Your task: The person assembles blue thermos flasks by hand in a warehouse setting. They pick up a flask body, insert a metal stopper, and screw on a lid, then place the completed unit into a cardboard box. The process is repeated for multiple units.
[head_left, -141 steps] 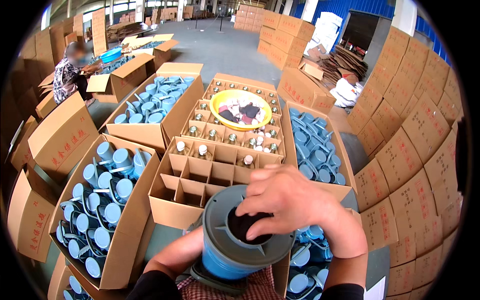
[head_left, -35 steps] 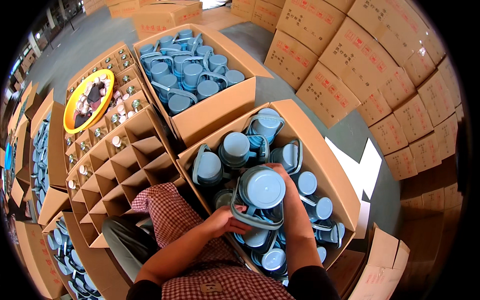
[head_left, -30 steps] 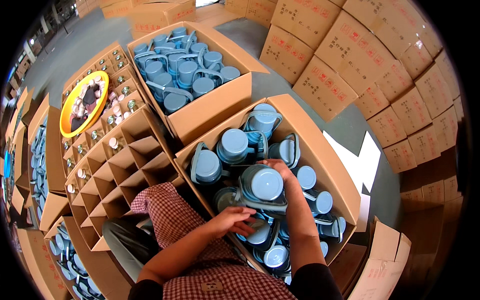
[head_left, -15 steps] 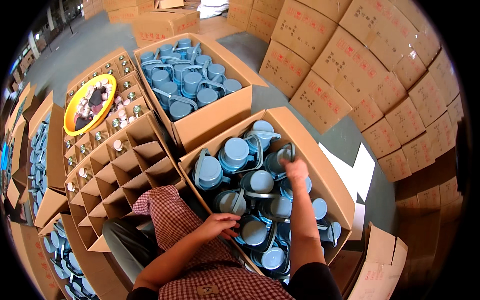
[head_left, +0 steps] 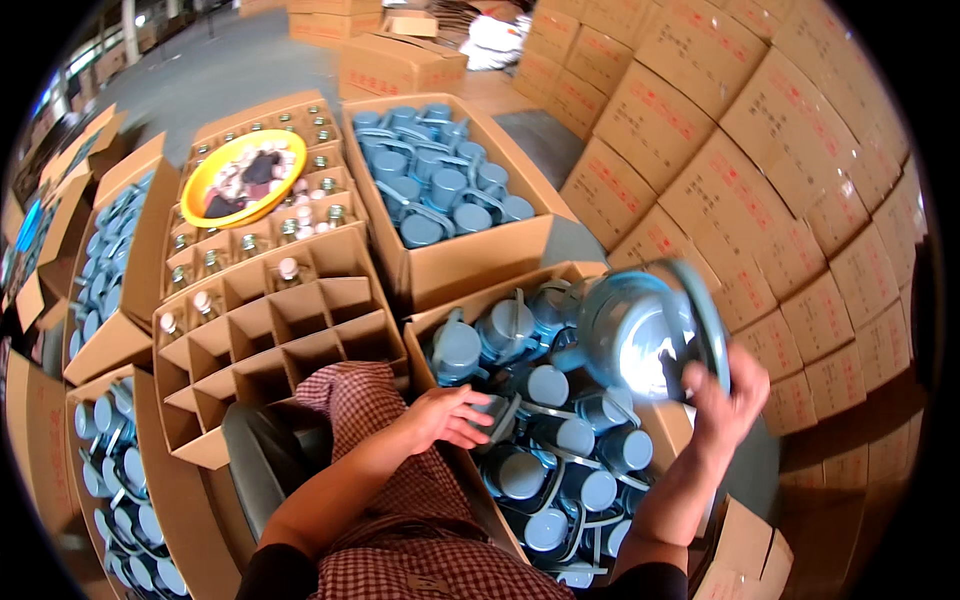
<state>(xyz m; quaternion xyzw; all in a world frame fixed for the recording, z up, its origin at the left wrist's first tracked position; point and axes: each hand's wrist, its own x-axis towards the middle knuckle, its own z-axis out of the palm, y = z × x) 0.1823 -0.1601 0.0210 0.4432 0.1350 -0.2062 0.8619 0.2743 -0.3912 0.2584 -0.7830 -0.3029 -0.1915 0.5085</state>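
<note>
My right hand (head_left: 728, 395) grips a blue plastic cap with a loop handle (head_left: 640, 335), lifted above the near right carton. The cap is blurred by motion, with a bright shine on its round face and the hoop on its right. My left hand (head_left: 448, 418) has its fingers spread at the left edge of that carton, close to other caps and holding nothing. Below the lifted piece, several blue handled caps (head_left: 520, 472) fill the open carton (head_left: 590, 268) in a jumble, some partly hidden by it and by my right arm.
To the left stands a divided carton (head_left: 330, 290) with some glass bottles (head_left: 289, 270) in its cells. A yellow basin (head_left: 200, 180) of small pale pieces rests on top. Another carton of blue caps (head_left: 447, 187) is behind. Stacked closed boxes (head_left: 680, 90) rise at right.
My right hand has risen out of the carton and moved right with one blue cap. My left hand has opened its fingers slightly and stayed near the edge. The view has shifted.
</note>
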